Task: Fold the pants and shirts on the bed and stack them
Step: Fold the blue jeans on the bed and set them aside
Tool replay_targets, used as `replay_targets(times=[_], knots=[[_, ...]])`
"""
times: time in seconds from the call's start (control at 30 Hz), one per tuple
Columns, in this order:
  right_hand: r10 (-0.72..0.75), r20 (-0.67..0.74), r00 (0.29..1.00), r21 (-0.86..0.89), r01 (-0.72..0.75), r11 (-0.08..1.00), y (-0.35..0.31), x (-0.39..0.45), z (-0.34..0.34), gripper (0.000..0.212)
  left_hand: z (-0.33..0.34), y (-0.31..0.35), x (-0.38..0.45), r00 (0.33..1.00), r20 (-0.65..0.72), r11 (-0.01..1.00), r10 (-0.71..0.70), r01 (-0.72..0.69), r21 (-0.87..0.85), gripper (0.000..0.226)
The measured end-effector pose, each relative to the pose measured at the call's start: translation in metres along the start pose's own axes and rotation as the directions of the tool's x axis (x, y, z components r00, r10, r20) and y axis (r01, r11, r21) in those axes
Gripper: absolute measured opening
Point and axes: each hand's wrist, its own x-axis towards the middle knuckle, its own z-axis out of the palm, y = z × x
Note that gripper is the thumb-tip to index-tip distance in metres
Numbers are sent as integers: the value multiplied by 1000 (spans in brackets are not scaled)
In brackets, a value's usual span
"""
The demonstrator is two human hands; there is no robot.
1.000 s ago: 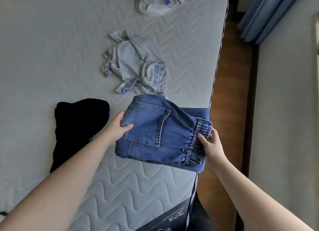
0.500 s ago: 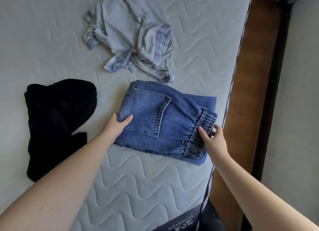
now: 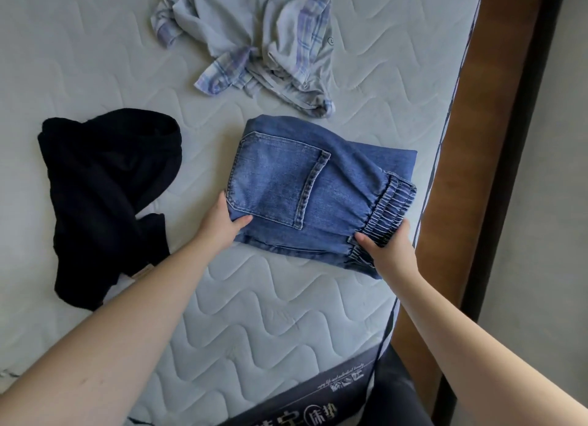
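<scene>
left hand (image 3: pixel 222 225), right hand (image 3: pixel 389 250) grip folded jeans (image 3: pixel 334 184) on bed (image 3: pixel 254 314).

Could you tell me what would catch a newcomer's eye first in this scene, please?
The folded blue jeans near the mattress's right edge, gripped by the left hand and the right hand. To their left lies a crumpled black garment; behind them, an unfolded pale plaid shirt.

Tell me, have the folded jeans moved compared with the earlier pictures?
Yes, slightly. The folded jeans went left, inward on the mattress: their near right corner overhung its right edge a second ago and now lies inside that edge.
</scene>
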Motion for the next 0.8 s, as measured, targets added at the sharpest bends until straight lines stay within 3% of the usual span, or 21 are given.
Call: replay_targets(times=[0.1,0.17,0.33,0.47,0.6,0.7,0.8], knots=[[-55,-32,998,23,56,998,0,-11,0,74,4,0,-10,995,-84,999,47,-46,6,49],[-35,-17,999,58,36,998,3,-20,-3,80,1,-5,-18,992,-124,1000,-3,5,16,53],[36,109,993,127,-50,991,15,-31,-6,82,-8,-20,-33,995,19,978,-95,96,-183,50],[44,104,994,51,-50,997,35,-35,-9,68,-9,-29,-37,996,-74,993,-41,32,-114,39],[19,87,996,-60,-14,998,47,-39,-14,70,1,-28,-37,989,-146,997,-13,2,-78,59],[-17,54,998,-3,17,1000,42,-41,-19,76,-7,-24,-41,949,-287,991,131,-136,1,76],[-84,-91,992,102,93,990,27,-40,-23,74,-18,0,-36,825,-423,925,374,-304,227,54]])
